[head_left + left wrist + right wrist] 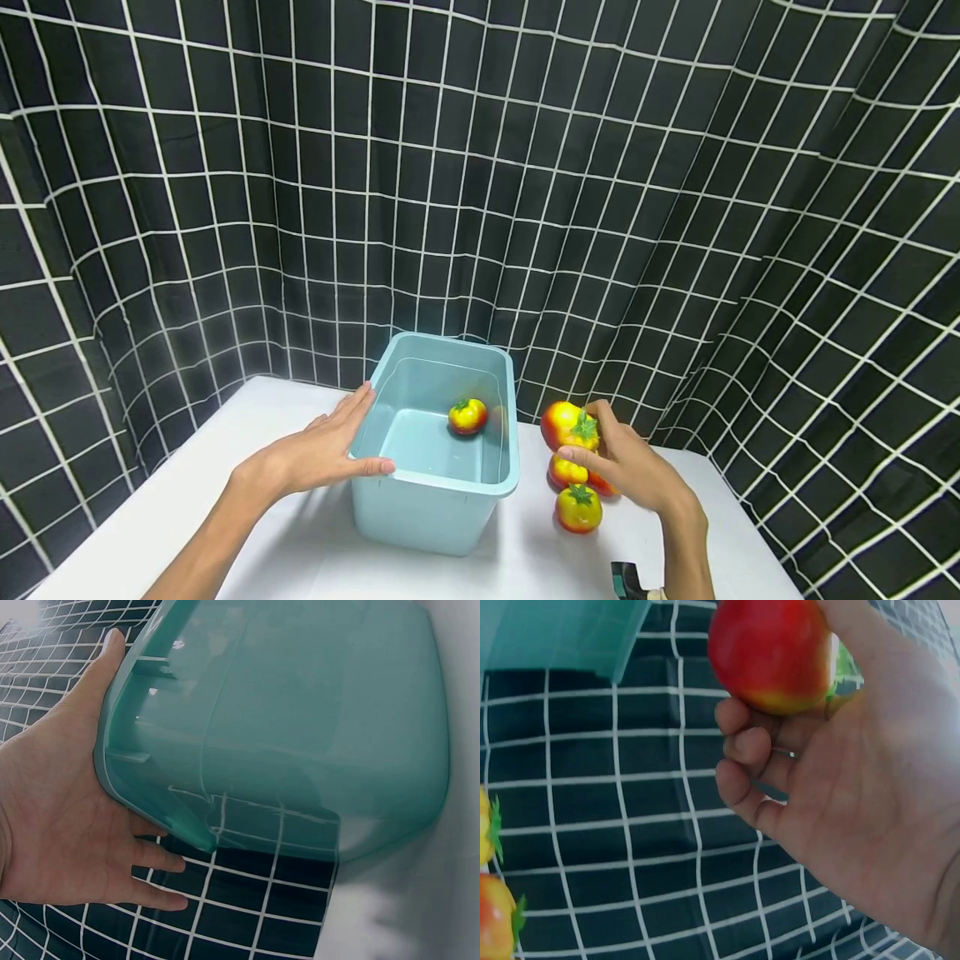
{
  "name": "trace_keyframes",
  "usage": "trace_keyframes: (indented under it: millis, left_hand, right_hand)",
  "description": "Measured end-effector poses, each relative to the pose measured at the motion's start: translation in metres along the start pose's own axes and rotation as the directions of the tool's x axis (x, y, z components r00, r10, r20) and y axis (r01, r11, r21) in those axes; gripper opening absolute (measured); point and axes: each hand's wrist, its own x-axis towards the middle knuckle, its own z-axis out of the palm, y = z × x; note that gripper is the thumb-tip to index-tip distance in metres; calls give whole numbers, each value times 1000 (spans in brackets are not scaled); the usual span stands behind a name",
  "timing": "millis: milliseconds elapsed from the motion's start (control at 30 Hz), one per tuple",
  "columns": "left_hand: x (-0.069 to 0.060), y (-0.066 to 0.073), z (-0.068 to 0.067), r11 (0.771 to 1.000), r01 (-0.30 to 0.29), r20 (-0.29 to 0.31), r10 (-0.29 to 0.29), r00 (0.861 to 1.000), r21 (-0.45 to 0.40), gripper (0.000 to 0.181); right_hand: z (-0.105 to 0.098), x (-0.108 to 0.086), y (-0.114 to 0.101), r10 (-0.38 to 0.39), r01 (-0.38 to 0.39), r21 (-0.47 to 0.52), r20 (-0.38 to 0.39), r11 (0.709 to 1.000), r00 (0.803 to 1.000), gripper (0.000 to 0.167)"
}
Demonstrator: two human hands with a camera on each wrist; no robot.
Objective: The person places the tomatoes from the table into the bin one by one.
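A light blue plastic bin [431, 517] stands upright on the white table, with one red-and-yellow tomato [468, 417] on its floor. My left hand [322, 450] rests on the bin's left rim, fingers spread and thumb over the front rim. In the left wrist view, that hand [75, 802] lies against the bin's rim [101, 750], fingers extended. Right of the bin, my right hand [630, 462] grips another tomato [558, 423] with a green leafy top, raised over the others. The right wrist view shows this tomato [769, 652] between thumb and curled fingers.
Below the right hand, more tomatoes lie on the white table [525, 575]: a yellow-red one [567, 472], a partly hidden red one [604, 485] and a nearer one [578, 509]. Black cloth with a white grid [465, 167] surrounds the table's back and sides.
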Motion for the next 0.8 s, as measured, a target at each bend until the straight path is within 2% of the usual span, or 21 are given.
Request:
trace_keyframes:
  millis: [200, 467, 667, 800]
  left_hand:
    - [0, 0, 0, 1000, -1, 3, 1, 1000, 8, 119]
    - [1, 1, 0, 1000, 1, 3, -1, 1000, 7, 118]
    - [0, 0, 0, 1000, 6, 4, -6, 1000, 4, 117]
    - [0, 0, 0, 1000, 6, 2, -6, 1000, 6, 118]
  right_hand:
    - [13, 3, -15, -55, 55, -17, -5, 998, 998, 60]
    - [31, 8, -36, -134, 132, -83, -24, 988, 991, 77]
    - [51, 14, -47, -254, 240, -188, -49, 952, 966, 75]
    - [60, 17, -50, -313, 296, -238, -38, 925, 949, 73]
